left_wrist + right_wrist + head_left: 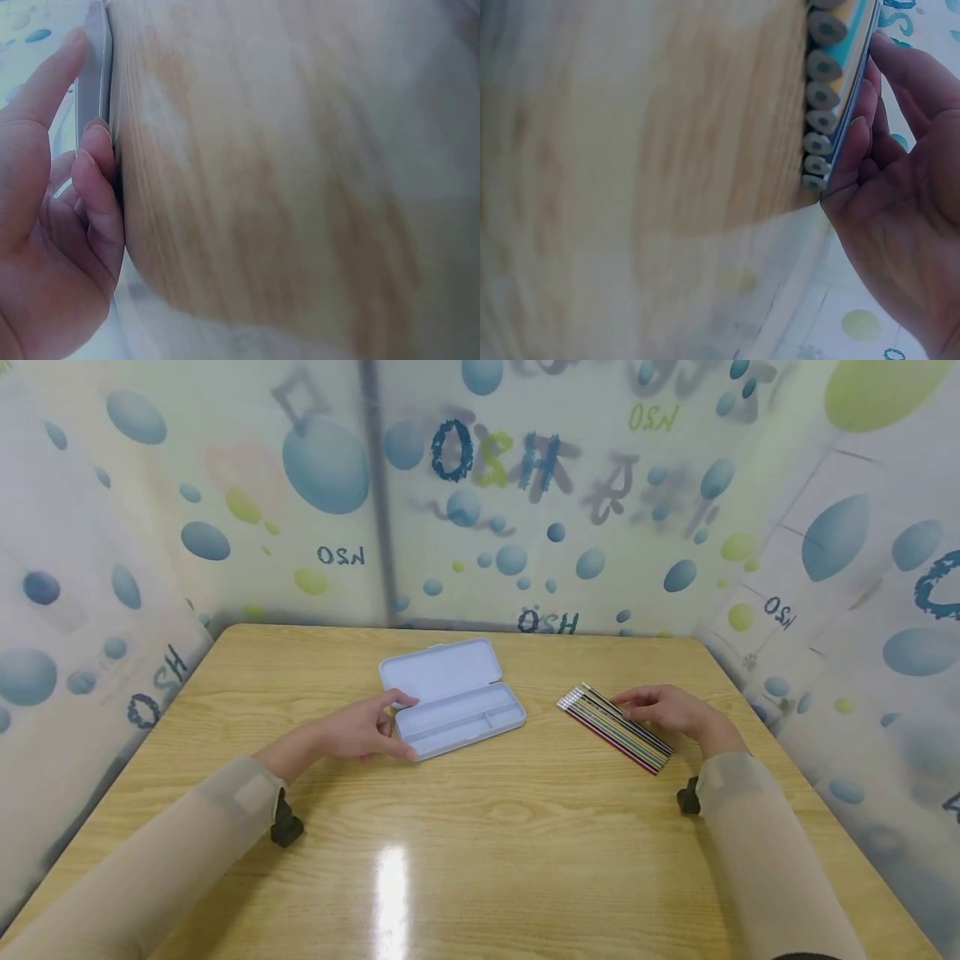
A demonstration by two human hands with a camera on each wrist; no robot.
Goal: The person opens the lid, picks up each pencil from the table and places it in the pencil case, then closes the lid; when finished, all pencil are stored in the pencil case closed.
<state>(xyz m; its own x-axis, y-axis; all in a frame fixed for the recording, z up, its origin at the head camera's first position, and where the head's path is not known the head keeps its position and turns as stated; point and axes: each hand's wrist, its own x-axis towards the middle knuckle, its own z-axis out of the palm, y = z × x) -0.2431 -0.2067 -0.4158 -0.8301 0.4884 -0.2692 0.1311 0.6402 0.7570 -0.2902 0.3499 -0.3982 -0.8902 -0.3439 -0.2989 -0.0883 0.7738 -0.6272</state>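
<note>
A pale blue pencil case (461, 720) lies with its lid (442, 667) folded back, showing a divided tray. My left hand (360, 727) grips the case at its left end, thumb at the near corner and index finger by the hinge side. The left wrist view shows the thumb along the case (93, 75) and the other fingers bent beside it. To the right, a flat row of striped pencils (615, 731) lies slanted on the table. My right hand (671, 710) touches the row's far right side with relaxed fingers. Unsharpened ends of the pencils (823, 97) show in the right wrist view.
The wooden table (480, 843) has a light glare near its front. Patterned curtains (480, 527) with blue and green spots stand behind the table and along both sides. A dark wrist-worn device (287, 822) shows at the left cuff, another (688, 796) at the right.
</note>
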